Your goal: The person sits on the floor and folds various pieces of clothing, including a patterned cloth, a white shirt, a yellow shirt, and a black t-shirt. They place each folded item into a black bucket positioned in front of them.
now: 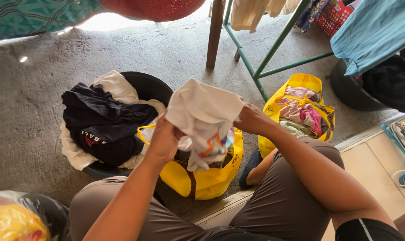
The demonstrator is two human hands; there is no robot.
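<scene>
Two yellow bags stand on rough grey concrete: one [202, 180] directly under the white garment [204, 114], another [300, 109] to the garment's right, stuffed with pink and pale clothes. One black tub [144, 87] left of the garment holds dark and white laundry. The left hand [164, 138] and right hand [251, 118] both clutch the garment's edges.

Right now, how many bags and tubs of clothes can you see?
Yellow bags: 2, one under the white cloth held by the left hand and right hand, another further right.
Black tubs: 2.
Total: 4.
</scene>
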